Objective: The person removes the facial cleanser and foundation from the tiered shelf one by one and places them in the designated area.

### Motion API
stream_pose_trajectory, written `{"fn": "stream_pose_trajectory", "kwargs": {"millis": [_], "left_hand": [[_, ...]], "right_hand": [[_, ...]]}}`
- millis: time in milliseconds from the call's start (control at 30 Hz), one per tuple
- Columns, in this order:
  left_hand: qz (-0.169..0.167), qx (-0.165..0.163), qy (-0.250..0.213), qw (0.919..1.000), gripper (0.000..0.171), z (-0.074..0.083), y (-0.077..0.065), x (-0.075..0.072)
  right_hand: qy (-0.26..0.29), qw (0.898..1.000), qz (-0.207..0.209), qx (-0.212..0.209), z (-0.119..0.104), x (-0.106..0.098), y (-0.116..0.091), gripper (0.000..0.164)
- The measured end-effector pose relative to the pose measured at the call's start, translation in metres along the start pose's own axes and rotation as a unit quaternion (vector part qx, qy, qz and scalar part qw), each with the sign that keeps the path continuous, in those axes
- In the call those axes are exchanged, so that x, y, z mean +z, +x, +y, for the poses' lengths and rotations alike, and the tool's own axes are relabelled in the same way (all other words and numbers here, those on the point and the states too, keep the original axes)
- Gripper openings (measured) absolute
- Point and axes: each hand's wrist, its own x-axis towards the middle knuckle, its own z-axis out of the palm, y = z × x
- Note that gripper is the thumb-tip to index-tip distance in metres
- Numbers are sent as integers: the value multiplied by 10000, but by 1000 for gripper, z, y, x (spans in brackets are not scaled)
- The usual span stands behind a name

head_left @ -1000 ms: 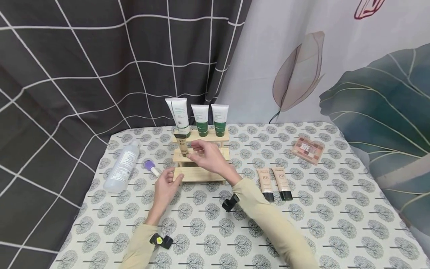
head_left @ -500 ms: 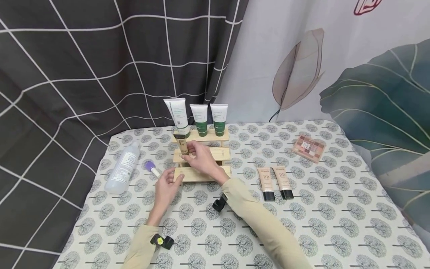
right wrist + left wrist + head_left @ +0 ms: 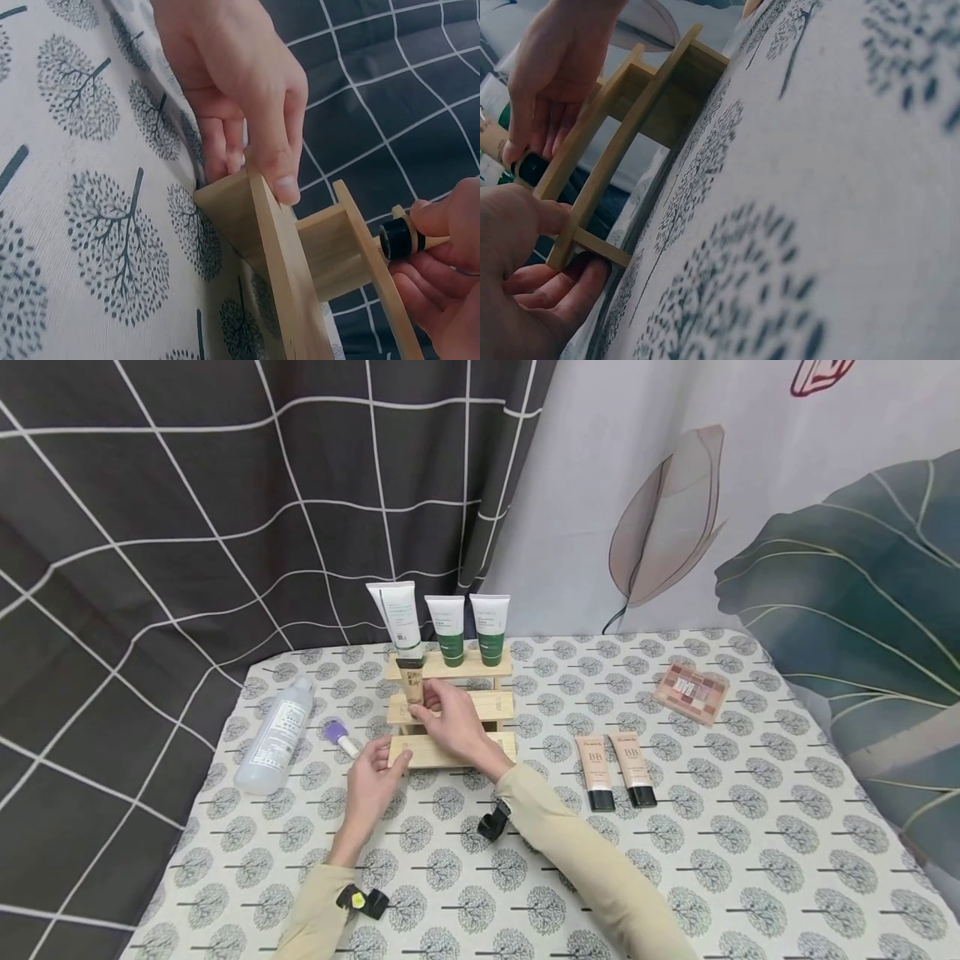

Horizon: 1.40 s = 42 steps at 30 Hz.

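Observation:
My left hand (image 3: 372, 772) grips the left end of the lowest step of a three-step wooden display stand (image 3: 450, 752); in the left wrist view its thumb lies on the board and its fingers curl underneath. Over the middle step, my right hand (image 3: 453, 720) pinches a small tan cosmetic tube (image 3: 413, 683) near its lower end. The tube stands nearly upright, dark end up; the right wrist view shows a black cap (image 3: 396, 238) at its lower end, close to the step's edge. On the top step behind are white-and-green squeeze tubes (image 3: 450, 639), several of them, partly overlapping at left.
Left of the stand lie a clear bottle (image 3: 277, 739) and a purple-headed brush (image 3: 341, 737). To the right are two BB cream tubes (image 3: 595, 768) and, farther back, an eyeshadow palette (image 3: 690, 692). Curtains hang behind the patterned tablecloth (image 3: 750, 860).
My right hand has closed its fingers on the small tan tube and shifted it slightly to the right, turning it more upright. My left hand stays on the stand.

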Motion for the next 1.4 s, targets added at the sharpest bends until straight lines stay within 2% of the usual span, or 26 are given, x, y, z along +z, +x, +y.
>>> {"fn": "stream_pose_trajectory", "kwargs": {"millis": [267, 433, 633, 833, 1100, 1400], "left_hand": [[43, 28, -2, 10000, 55, -1, 0, 0], [42, -25, -20, 10000, 55, -2, 1, 0], [52, -15, -30, 10000, 54, -4, 1, 0], [57, -39, -35, 10000, 54, -4, 1, 0], [13, -27, -31, 10000, 55, -2, 1, -2], [22, 18, -56, 10000, 54, 1, 0, -1]], "right_hand": [[497, 9985, 95, 196, 1, -12, -10, 22], [462, 9985, 161, 263, 3, -20, -16, 22], [537, 9976, 411, 151, 9, -32, -24, 30], [616, 9958, 669, 74, 14, -49, -36, 28], [384, 9949, 895, 270, 14, -71, -52, 30], [517, 9904, 1277, 105, 19, -96, -69, 37]]}}
